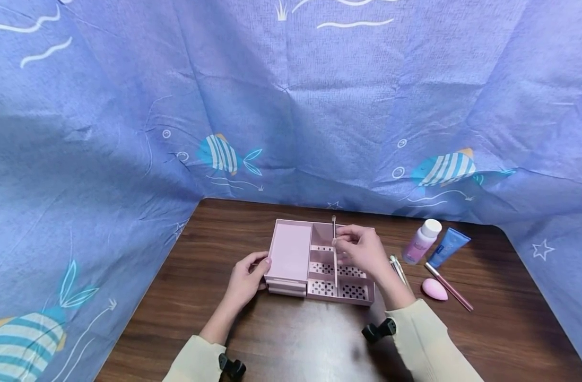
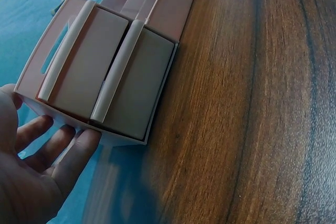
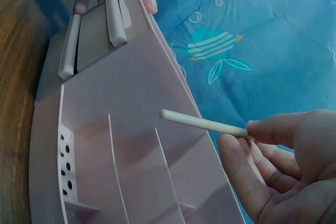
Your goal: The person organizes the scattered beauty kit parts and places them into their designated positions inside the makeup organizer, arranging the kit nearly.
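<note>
My right hand pinches a slim makeup brush between thumb and fingertips. The brush stands over the divided side of a pink desktop organizer, its bristle end away from me. In the right wrist view the pale handle points out past the fingertips, above the compartments. My left hand grips the organizer's left side, thumb at the top edge and fingers along the side wall. Two closed drawers with long pulls fill the organizer's front, close to the left fingers in the left wrist view.
Right of the organizer lie more brushes, partly behind my right forearm. Farther right are a white-capped pink bottle, a blue tube, a pink makeup sponge and a pink tube-like stick. A blue fish-patterned cloth hangs behind the wooden table.
</note>
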Demonstrator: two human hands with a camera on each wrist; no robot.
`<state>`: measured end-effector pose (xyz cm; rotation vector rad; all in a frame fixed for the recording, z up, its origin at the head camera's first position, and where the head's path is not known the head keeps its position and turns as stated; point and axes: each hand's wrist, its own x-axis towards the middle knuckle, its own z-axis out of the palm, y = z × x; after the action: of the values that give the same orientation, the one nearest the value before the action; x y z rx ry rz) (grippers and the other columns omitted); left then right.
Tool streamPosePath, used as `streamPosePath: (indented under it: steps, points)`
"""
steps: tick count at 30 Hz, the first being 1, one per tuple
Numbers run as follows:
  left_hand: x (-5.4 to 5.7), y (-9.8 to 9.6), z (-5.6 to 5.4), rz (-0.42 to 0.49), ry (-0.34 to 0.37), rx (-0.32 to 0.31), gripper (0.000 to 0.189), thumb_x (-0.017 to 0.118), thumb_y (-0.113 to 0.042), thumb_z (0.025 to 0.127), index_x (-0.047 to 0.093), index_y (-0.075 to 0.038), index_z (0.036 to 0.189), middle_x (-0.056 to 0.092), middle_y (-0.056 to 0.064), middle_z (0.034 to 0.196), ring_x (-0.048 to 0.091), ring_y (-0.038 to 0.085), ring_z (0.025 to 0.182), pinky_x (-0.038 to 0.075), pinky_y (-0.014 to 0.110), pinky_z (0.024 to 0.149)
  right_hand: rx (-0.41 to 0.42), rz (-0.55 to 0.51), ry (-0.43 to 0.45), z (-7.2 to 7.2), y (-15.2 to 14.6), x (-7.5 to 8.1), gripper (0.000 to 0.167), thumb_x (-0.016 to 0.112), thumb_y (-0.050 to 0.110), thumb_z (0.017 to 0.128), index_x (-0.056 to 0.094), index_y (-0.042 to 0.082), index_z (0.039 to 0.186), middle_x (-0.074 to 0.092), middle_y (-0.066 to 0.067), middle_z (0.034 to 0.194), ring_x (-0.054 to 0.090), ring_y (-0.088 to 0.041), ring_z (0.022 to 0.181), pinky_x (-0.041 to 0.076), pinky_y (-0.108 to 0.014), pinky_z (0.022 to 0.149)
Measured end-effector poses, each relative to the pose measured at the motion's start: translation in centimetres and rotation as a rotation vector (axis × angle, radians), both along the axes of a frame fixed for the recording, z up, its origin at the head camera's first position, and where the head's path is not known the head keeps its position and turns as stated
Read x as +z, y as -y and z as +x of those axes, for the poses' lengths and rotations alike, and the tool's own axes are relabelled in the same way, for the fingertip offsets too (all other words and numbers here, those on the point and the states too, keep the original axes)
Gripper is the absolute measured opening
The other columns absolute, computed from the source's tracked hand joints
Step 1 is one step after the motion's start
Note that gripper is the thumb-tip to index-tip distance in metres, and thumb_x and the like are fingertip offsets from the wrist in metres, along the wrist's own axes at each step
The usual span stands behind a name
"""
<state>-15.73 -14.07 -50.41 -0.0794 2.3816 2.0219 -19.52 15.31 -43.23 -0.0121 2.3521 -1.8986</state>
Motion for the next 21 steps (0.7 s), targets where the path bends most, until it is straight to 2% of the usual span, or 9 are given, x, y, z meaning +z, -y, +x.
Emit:
streamPosePath:
  steps: [5,10,14,21]
  points:
    - [0.1,0.1,0.0,0.001,-0.003,0.002,0.032,0.067,-0.021,0.100,0.070,-0.004,0.127,0.073,0.018,0.101,0.070,0.017,0.082,0.066,0.038,0.063,-0.001,-0.056,0.036,-0.4,1.0,0.1,0.038,0.077,0.004,0.089,0.065,-0.006,0.123,0.073,-0.018,0.101,0.073,-0.024,0.072,0.066,-0.041,0.065]
    - [0.1,0.0,0.1,0.003,-0.009,0.003,0.033,0.068,-0.021,0.100,0.069,-0.003,0.127,0.073,0.017,0.101,0.069,0.017,0.081,0.066,0.039,0.063,-0.007,-0.099,0.041,-0.9,2.0,0.3,0.038,0.079,0.004,0.087,0.066,-0.008,0.121,0.074,-0.016,0.095,0.073,-0.025,0.073,0.066,-0.040,0.063]
    - [-0.1,0.0,0.1,0.004,-0.008,0.009,0.032,0.068,-0.020,0.100,0.070,-0.004,0.127,0.072,0.016,0.100,0.069,0.016,0.080,0.066,0.039,0.063,0.001,-0.112,0.040,-1.2,2.9,0.5,0.038,0.079,0.003,0.087,0.065,-0.008,0.121,0.074,-0.017,0.095,0.072,-0.020,0.070,0.066,-0.039,0.062]
    - [-0.5,0.0,0.0,0.010,-0.001,0.008,0.030,0.067,-0.020,0.101,0.070,-0.005,0.127,0.072,0.017,0.099,0.069,0.015,0.079,0.066,0.038,0.063,-0.005,-0.155,0.017,-1.6,4.3,0.7,0.036,0.073,-0.004,0.089,0.063,-0.012,0.122,0.072,-0.028,0.103,0.071,-0.018,0.067,0.065,-0.037,0.060]
